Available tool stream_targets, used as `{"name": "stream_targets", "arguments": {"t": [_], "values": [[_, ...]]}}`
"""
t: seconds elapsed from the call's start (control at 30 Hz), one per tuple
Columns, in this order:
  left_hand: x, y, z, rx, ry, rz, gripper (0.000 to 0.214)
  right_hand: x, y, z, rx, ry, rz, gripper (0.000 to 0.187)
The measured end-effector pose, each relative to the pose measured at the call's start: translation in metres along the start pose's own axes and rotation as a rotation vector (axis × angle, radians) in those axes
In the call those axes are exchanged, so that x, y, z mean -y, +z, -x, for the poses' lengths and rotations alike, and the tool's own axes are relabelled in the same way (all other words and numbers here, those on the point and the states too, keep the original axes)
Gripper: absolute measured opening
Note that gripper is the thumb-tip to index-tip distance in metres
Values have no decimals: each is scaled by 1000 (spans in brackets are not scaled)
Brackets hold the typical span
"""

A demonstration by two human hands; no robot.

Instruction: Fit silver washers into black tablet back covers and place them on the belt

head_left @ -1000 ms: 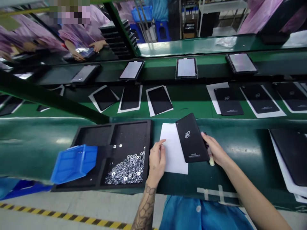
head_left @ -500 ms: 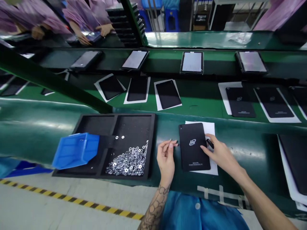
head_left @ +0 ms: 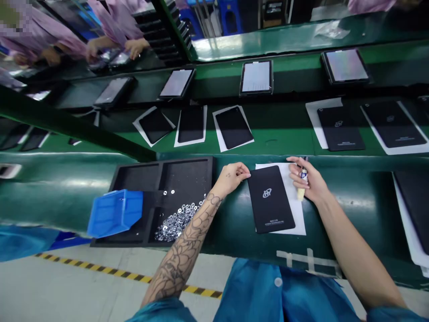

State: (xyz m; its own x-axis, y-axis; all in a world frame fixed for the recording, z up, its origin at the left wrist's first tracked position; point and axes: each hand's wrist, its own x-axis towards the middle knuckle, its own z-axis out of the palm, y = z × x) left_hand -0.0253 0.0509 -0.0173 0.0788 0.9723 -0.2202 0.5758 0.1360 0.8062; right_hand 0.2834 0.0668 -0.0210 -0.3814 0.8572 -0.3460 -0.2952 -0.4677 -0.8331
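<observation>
My left hand (head_left: 233, 177) has moved to the black panel's (head_left: 271, 203) upper-left corner, and my right hand (head_left: 310, 179) has come off its edge. The panel lies logo up, askew on a white sheet (head_left: 296, 214), which probably guards its face from the bench (head_left: 231, 223). My left thumb and fingers pinch that corner, likely to steady it; my right fingers curl around a pale-tipped tool (head_left: 300, 193), clear of the panel. Loose washers (head_left: 176, 223) sit leftward, contained by a divided tray (head_left: 213, 174).
</observation>
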Motion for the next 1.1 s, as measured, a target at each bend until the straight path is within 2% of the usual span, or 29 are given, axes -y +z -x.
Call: {"name": "stream_targets", "arguments": {"t": [0.07,0.2,0.33,0.47,0.6,0.8,0.87,0.97,1.1], "values": [[-3,-5,-7,56,5,-48,7,-2,-2,-7,-10,3,-89,44],[-7,-12,-14,148,-11,-120,7,-8,0,-6,43,54,-80,43],[-11,-16,-28,230,-58,-174,8,-10,-1,-3,83,35,-138,40],[-18,-20,-50,387,-97,-235,13,-10,0,-3,90,27,-166,38],[-27,-23,-70,520,-54,-342,18,-9,2,-5,88,31,-165,39],[-46,-12,-94,557,61,-522,44,-7,2,1,81,56,-135,38],[-53,-5,-101,590,131,-605,49,1,10,7,68,-7,-120,53],[-60,3,-110,600,208,-646,50,18,37,8,17,-238,-18,66],[-63,5,-109,421,126,-537,49,23,89,-23,127,-415,182,73]]}}
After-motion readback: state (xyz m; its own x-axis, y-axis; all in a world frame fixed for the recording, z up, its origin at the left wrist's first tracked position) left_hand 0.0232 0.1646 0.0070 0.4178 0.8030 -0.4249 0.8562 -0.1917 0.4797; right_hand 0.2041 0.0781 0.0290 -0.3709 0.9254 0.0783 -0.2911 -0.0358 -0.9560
